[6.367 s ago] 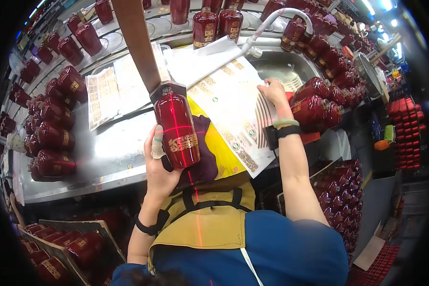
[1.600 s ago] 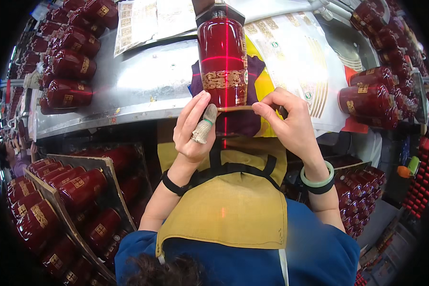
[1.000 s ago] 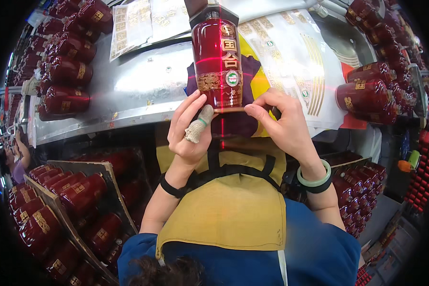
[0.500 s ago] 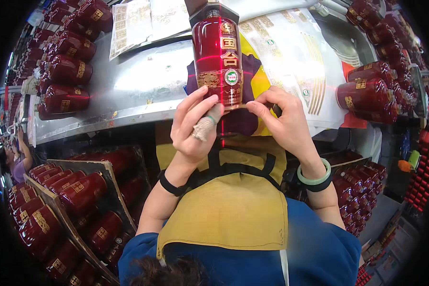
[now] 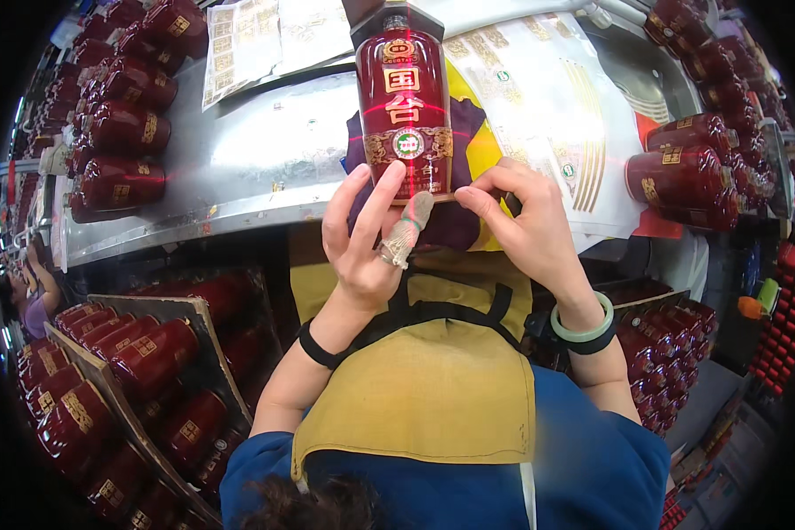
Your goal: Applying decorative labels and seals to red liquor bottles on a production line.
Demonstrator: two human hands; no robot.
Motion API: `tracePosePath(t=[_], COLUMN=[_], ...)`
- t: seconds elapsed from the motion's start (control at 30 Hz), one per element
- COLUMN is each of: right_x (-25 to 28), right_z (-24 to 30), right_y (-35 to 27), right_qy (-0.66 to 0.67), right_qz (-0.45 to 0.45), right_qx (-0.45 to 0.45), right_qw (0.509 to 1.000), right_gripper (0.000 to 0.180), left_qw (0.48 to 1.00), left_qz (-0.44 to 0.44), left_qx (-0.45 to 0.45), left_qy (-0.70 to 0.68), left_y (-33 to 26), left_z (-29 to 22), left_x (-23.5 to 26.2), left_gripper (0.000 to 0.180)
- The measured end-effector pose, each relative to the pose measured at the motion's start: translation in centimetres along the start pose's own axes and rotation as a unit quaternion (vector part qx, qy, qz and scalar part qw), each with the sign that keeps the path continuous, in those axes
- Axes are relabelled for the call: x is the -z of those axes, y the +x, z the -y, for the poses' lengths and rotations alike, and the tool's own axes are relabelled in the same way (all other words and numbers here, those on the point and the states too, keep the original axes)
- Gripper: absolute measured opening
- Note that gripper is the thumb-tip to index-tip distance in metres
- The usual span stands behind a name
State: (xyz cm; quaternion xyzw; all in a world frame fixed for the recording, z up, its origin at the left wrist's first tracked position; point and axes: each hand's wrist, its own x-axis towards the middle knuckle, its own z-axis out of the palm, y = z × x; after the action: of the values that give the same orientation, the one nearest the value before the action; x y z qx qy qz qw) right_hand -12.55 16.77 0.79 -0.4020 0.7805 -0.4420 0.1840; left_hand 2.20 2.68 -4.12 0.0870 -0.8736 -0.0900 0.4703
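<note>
A dark red glass bottle (image 5: 404, 97) with gold lettering and a round green-and-white label lies with its base toward me, its neck against a dark holder (image 5: 353, 31). Red laser lines cross it. My left hand (image 5: 367, 243) has its fingers spread; the fingertips rest on the lower bottle, and the thumb, in a grey cloth cover (image 5: 418, 210), presses by the base edge. A thin gold strip (image 5: 446, 198) runs along that edge. Close at the base's right, my right hand (image 5: 526, 216) is closed, thumb and forefinger pinching the strip's end. Dark purple cloth (image 5: 464, 119) lies under the bottle.
Sheets with gold stickers and curved strips (image 5: 583, 132) lie right of the bottle; more sticker sheets (image 5: 243, 49) are at the far left. Red bottles (image 5: 124, 181) line both sides of the metal table (image 5: 238, 168). Bottle-filled crates (image 5: 203, 327) stand below. Another person (image 5: 40, 291) is at far left.
The bottle has turned leftward, so its lettering and round label now face up near its middle. My left thumb has slid right along the base edge. My right hand has barely moved.
</note>
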Motion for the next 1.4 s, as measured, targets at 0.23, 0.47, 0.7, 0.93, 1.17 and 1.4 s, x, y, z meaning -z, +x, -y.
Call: tracePosePath(t=[0.23,0.47,0.7,0.93,1.17,1.4], right_x=[-0.5,-0.5,-0.1,-0.4,-0.9,-0.6], right_z=[0.5,0.6,0.4,-0.1,-0.2,0.4], right_y=[-0.2,-0.1,-0.2,0.0,0.2,-0.1], right_qy=[0.032,0.025,0.035,0.009,0.026,0.034], right_qz=[0.003,0.002,-0.004,-0.006,-0.005,-0.004], right_qx=[-0.003,-0.003,0.004,-0.002,0.000,-0.008], right_qw=[0.999,1.000,0.999,1.000,1.000,0.999], right_gripper=[0.022,0.023,0.023,0.022,0.021,0.022], left_qw=[0.992,0.990,0.997,0.999,0.993,0.993], left_qz=[-0.024,-0.019,0.012,0.005,0.015,-0.023], left_qx=[0.065,0.076,0.048,0.018,0.012,0.058], left_qy=[-0.101,-0.113,-0.067,-0.046,-0.112,-0.101], left_y=[0.0,-0.9,-0.4,0.4,0.7,-0.6], left_z=[1.0,1.3,0.7,0.3,1.1,1.3], left_x=[-0.4,0.2,0.5,0.2,-0.1,0.0], left_gripper=[0.028,0.030,0.036,0.031,0.021,0.022])
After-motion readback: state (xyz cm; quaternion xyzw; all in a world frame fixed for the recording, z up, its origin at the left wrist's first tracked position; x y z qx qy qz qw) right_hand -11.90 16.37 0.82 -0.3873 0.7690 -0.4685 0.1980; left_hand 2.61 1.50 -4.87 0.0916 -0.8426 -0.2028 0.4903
